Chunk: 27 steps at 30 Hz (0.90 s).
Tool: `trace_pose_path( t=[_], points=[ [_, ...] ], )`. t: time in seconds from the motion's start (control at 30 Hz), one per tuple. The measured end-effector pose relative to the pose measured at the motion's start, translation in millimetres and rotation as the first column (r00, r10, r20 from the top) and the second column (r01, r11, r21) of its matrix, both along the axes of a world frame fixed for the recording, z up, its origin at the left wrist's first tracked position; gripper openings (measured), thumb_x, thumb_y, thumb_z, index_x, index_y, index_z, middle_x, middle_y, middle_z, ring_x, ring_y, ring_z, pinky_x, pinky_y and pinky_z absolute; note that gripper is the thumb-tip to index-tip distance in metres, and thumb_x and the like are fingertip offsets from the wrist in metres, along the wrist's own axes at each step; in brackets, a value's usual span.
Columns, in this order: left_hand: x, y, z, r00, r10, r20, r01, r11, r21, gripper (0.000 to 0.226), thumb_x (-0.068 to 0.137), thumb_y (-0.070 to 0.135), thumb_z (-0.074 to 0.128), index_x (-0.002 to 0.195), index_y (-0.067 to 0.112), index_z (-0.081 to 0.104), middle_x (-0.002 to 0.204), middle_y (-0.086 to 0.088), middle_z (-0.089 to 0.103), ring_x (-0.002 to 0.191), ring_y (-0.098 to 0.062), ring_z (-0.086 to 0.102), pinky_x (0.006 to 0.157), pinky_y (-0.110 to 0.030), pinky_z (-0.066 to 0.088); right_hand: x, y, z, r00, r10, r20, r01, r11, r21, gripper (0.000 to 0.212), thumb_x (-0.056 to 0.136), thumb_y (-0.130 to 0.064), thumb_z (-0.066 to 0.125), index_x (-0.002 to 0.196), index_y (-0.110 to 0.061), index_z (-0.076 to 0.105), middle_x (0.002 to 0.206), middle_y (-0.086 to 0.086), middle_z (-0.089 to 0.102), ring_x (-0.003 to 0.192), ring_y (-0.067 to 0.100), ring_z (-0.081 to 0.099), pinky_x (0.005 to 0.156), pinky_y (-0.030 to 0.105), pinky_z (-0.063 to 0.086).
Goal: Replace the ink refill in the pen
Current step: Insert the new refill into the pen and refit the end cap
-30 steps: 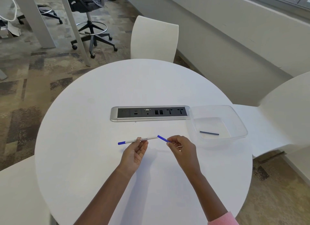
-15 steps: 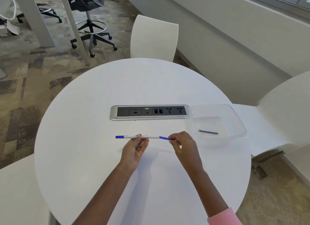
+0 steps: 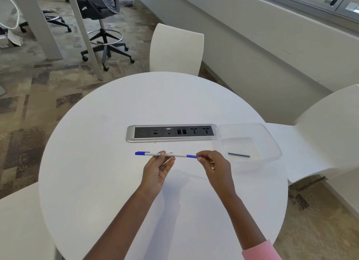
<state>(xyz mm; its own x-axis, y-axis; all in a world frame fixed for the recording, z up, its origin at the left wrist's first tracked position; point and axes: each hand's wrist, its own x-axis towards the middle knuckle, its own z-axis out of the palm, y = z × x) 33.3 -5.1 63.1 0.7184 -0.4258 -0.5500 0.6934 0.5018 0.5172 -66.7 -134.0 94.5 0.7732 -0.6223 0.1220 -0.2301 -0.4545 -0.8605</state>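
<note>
A white pen [image 3: 175, 155] with a blue cap end at its left lies level above the round white table [image 3: 97, 162]. My left hand [image 3: 158, 169] pinches the white barrel near its middle. My right hand [image 3: 214, 167] pinches the blue piece [image 3: 191, 156] at the barrel's right end, which sits in line with the barrel. A dark ink refill [image 3: 239, 155] lies alone on the bottom of the clear plastic tub [image 3: 272, 143] to the right of my right hand.
A silver and black socket strip [image 3: 171, 132] is set into the table just beyond the pen. White chairs stand at the far side [image 3: 175, 50], at the right [image 3: 320, 135] and at the near left [image 3: 17, 221]. A black office chair [image 3: 101, 11] stands further back.
The blue piece in my right hand, apart and angled from the barrel a second ago, now sits in line at the barrel's right end. The pen has levelled out.
</note>
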Motion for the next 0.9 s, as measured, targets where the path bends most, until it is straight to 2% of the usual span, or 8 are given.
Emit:
trace_pose_path(
  t=[0.13, 0.27, 0.37, 0.43, 0.57, 0.7, 0.8, 0.9],
  points=[
    [-2, 0, 2, 1.0, -0.021, 0.022, 0.02, 1.0, 0.007, 0.011, 0.09, 0.005, 0.05, 0.086, 0.002, 0.059, 0.061, -0.004, 0.073, 0.06, -0.014, 0.071, 0.054, -0.021, 0.057, 0, 0, 1, 1.0, -0.02, -0.001, 0.021, 0.999, 0.045, 0.012, 0.085, -0.006, 0.058, 0.086, -0.013, 0.068, 0.077, -0.005, 0.061, 0.072, 0.007, 0.056, 0.062, 0.005, 0.04],
    [-3, -1, 4, 0.997, -0.038, 0.061, 0.037, 0.999, 0.02, 0.011, 0.09, 0.005, 0.05, 0.086, 0.002, 0.06, 0.062, -0.003, 0.074, 0.061, -0.014, 0.071, 0.054, -0.02, 0.057, 1, 1, 2, 0.998, -0.032, -0.058, 0.04, 0.989, 0.143, 0.014, 0.088, -0.013, 0.054, 0.083, -0.013, 0.067, 0.069, -0.004, 0.061, 0.066, 0.016, 0.055, 0.061, 0.015, 0.044],
    [-2, -1, 5, 0.997, -0.038, 0.064, 0.038, 0.999, 0.013, 0.011, 0.09, 0.005, 0.05, 0.086, 0.002, 0.06, 0.063, -0.004, 0.074, 0.062, -0.014, 0.071, 0.055, -0.02, 0.057, 2, 3, 5, 0.998, -0.043, -0.038, 0.05, 0.978, 0.203, 0.008, 0.087, -0.015, 0.057, 0.087, -0.021, 0.063, 0.07, -0.004, 0.061, 0.067, 0.015, 0.057, 0.06, 0.011, 0.045],
    [-1, -1, 5, 0.997, -0.038, 0.067, 0.037, 0.999, 0.008, 0.011, 0.09, 0.005, 0.05, 0.086, 0.002, 0.06, 0.063, -0.004, 0.073, 0.062, -0.014, 0.071, 0.054, -0.02, 0.057, 1, 4, 7, 0.999, -0.032, -0.018, 0.035, 0.979, 0.201, 0.013, 0.084, -0.011, 0.06, 0.089, -0.023, 0.062, 0.073, -0.006, 0.06, 0.069, 0.01, 0.059, 0.061, 0.009, 0.046],
    [2, -2, 8, 0.996, -0.05, 0.074, 0.049, 0.999, 0.017, 0.011, 0.09, 0.005, 0.051, 0.086, 0.001, 0.06, 0.063, -0.004, 0.074, 0.062, -0.015, 0.071, 0.054, -0.021, 0.057, 1, 3, 9, 0.999, -0.028, -0.015, 0.03, 0.983, 0.179, 0.014, 0.082, -0.002, 0.06, 0.088, -0.013, 0.066, 0.081, -0.004, 0.065, 0.073, 0.006, 0.059, 0.065, 0.007, 0.046],
    [5, -5, 16, 0.99, -0.076, 0.116, 0.074, 0.997, 0.019, 0.012, 0.09, 0.006, 0.051, 0.085, 0.002, 0.061, 0.063, -0.003, 0.074, 0.062, -0.014, 0.071, 0.056, -0.02, 0.057, 5, 3, 13, 1.0, -0.02, -0.021, 0.022, 0.991, 0.129, 0.011, 0.085, -0.011, 0.058, 0.082, -0.015, 0.067, 0.072, -0.012, 0.061, 0.068, 0.004, 0.055, 0.064, 0.009, 0.043],
    [7, -7, 23, 0.985, -0.081, 0.15, 0.081, 0.997, 0.005, 0.013, 0.09, 0.006, 0.05, 0.082, 0.003, 0.06, 0.061, -0.002, 0.073, 0.062, -0.012, 0.071, 0.057, -0.019, 0.057, 8, 5, 17, 0.999, -0.017, -0.036, 0.021, 0.992, 0.124, 0.011, 0.088, -0.017, 0.056, 0.083, -0.016, 0.066, 0.073, -0.008, 0.061, 0.069, 0.01, 0.055, 0.064, 0.015, 0.044],
    [9, -7, 28, 0.983, -0.081, 0.165, 0.082, 0.997, -0.001, 0.013, 0.09, 0.006, 0.05, 0.082, 0.003, 0.06, 0.061, -0.001, 0.073, 0.061, -0.012, 0.07, 0.058, -0.019, 0.058, 9, 9, 19, 0.999, -0.046, 0.003, 0.045, 0.994, 0.102, 0.008, 0.085, -0.014, 0.059, 0.089, -0.02, 0.064, 0.077, -0.01, 0.061, 0.071, 0.003, 0.057, 0.061, 0.005, 0.043]
  ],
)
